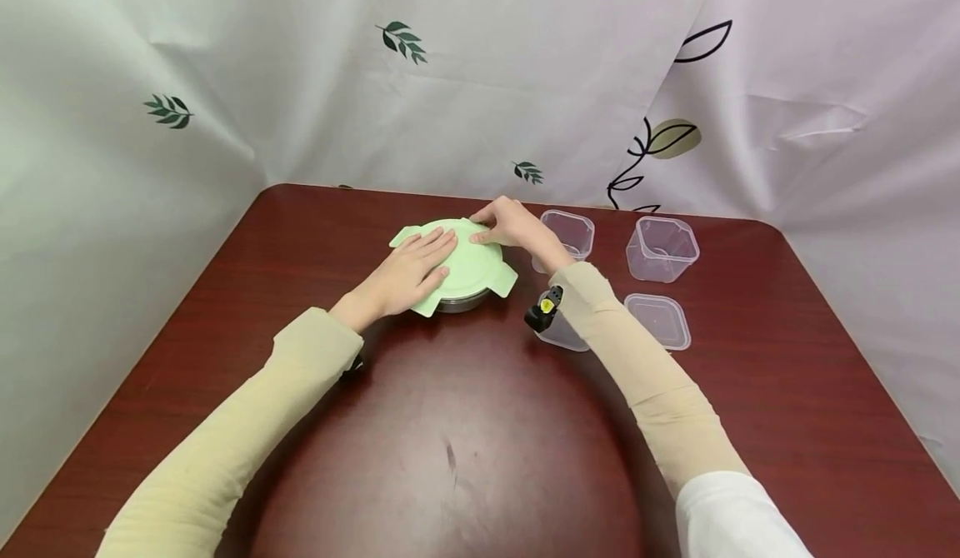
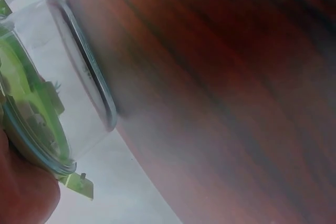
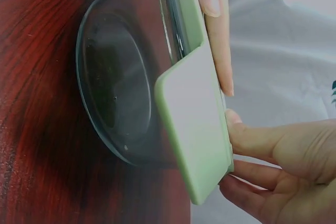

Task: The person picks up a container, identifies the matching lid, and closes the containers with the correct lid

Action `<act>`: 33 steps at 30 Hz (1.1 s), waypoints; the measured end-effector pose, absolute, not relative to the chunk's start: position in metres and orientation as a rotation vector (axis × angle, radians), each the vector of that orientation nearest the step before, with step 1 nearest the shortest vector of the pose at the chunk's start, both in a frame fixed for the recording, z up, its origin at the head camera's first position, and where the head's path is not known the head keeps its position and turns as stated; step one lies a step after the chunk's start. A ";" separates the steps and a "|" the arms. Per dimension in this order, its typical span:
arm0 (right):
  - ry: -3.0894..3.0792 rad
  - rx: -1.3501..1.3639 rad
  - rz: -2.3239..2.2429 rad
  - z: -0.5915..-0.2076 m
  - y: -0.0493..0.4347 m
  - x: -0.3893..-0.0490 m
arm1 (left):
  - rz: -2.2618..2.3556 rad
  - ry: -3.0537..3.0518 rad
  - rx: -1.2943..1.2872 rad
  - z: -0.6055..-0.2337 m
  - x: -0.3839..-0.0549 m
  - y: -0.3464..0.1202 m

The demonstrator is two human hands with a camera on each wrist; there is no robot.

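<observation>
A round clear glass bowl (image 1: 465,304) stands on the table under a light green lid (image 1: 474,268) with flaps jutting out around its rim. My left hand (image 1: 411,270) lies on the lid's left side with the fingers stretched across its top. At the far right edge, my right hand (image 1: 516,226) pinches the lid's rim, thumb on top and curled fingers at the edge. The right wrist view shows a green flap (image 3: 191,124) sticking out over the bowl's side, beside those fingers. In the left wrist view another flap (image 2: 80,185) points outward, below the glass rim.
Right of the bowl, a clear plastic container (image 1: 567,229) is partly behind my right wrist, and a second container (image 1: 663,250) stands farther right. Two flat clear lids lie nearer, one (image 1: 658,321) beside my right sleeve and one (image 1: 562,338) partly under it. A patterned curtain (image 1: 465,108) hangs behind the table.
</observation>
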State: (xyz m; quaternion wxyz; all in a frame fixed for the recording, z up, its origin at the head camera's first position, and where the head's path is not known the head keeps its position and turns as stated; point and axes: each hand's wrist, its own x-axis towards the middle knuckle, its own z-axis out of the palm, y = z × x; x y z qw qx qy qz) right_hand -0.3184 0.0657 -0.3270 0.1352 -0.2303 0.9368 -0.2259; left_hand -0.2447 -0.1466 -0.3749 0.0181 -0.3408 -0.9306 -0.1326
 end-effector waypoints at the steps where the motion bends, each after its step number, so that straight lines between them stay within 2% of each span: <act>1: 2.703 -0.666 -0.668 -0.328 0.066 -0.318 | -0.415 -2.893 -1.055 -0.375 -0.244 -0.147; 33: 2.579 -0.530 -0.853 -0.334 0.069 -0.320 | -0.389 -2.915 -1.058 -0.378 -0.249 -0.146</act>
